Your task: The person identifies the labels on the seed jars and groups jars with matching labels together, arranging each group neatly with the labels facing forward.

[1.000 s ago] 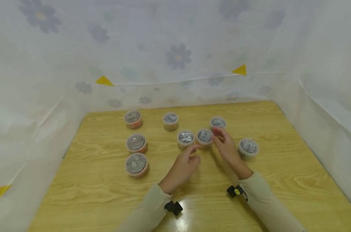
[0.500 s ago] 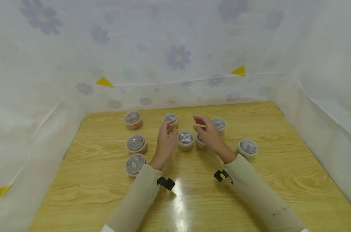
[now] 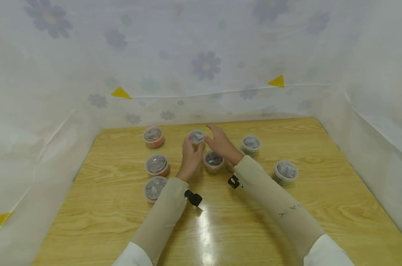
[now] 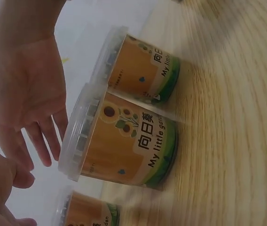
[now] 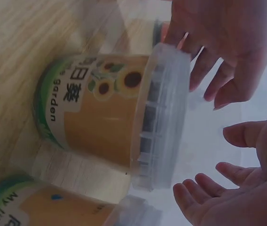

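Note:
Lidded paper cups with orange and green sunflower labels stand upright on the table. At the far middle, one such cup (image 3: pixel 196 137) lies between my two hands. My left hand (image 3: pixel 190 159) is at its near left side, fingers and thumb apart. My right hand (image 3: pixel 222 142) reaches in from the right, fingers extended and fingertips close by its lid. Just nearer stands another sunflower cup (image 3: pixel 214 162), large in the left wrist view as a cup (image 4: pixel 124 136) with a clear lid. My right forearm mostly hides a third cup beside it. In the right wrist view both hands' fingers are spread, beside a cup's lid (image 5: pixel 164 117).
On the left, several wider, orange-sided tubs (image 3: pixel 156 165) with silvery tops form a column. Two more lidded cups stand at the right, one farther back (image 3: pixel 251 145) and one nearer (image 3: pixel 285 171). White flowered sheeting (image 3: pixel 205 103) encloses the wooden table (image 3: pixel 98 221).
Both hands have moved left and away from me, leaving the middle cups for the far middle one. The cups look to be in the same places.

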{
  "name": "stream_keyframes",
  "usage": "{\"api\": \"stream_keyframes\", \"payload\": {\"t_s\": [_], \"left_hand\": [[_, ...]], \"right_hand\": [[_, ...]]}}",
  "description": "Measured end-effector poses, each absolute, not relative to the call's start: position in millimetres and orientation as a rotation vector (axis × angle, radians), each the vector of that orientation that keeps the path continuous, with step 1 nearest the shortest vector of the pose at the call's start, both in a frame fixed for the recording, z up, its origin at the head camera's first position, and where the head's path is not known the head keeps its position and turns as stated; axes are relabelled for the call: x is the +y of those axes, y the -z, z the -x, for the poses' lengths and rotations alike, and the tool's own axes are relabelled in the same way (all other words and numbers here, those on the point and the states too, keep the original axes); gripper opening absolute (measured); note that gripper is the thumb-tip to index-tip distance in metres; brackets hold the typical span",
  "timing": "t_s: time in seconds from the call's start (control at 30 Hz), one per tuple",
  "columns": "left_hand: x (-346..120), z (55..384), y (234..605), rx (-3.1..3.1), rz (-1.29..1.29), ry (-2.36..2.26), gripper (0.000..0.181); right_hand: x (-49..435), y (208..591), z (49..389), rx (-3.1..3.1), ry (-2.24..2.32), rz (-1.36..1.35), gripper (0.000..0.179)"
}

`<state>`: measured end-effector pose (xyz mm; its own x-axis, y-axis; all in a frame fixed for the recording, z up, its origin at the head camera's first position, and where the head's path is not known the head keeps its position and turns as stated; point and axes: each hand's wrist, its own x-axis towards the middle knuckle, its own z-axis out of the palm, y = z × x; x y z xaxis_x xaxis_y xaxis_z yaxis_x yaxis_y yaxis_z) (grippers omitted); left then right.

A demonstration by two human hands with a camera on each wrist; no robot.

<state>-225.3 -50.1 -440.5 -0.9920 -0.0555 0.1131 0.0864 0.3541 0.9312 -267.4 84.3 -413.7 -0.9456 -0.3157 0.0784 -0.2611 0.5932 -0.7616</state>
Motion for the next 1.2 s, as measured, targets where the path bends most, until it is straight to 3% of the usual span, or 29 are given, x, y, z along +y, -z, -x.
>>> {"api": "stream_keyframes", "payload": {"t_s": [0.47, 0.9, 1.1, 1.2], "left_hand": [[-47, 235, 452, -2.472, 0.0, 1.798, 0.062], [-46, 249, 471, -2.438, -0.07, 1.783, 0.061], [-47, 249, 474, -2.451, -0.057, 1.75, 0.06], [-47, 248, 474, -2.415, -0.057, 1.717, 0.057]], "right_hand": [[72, 425, 284, 2.661, 1.191, 0.472, 0.061], [75, 446, 301, 2.763, 1.144, 0.506, 0.049], [74, 436, 292, 2.646, 1.355, 0.499, 0.029], [76, 430, 287, 2.589, 1.421, 0.438, 0.036]]}}
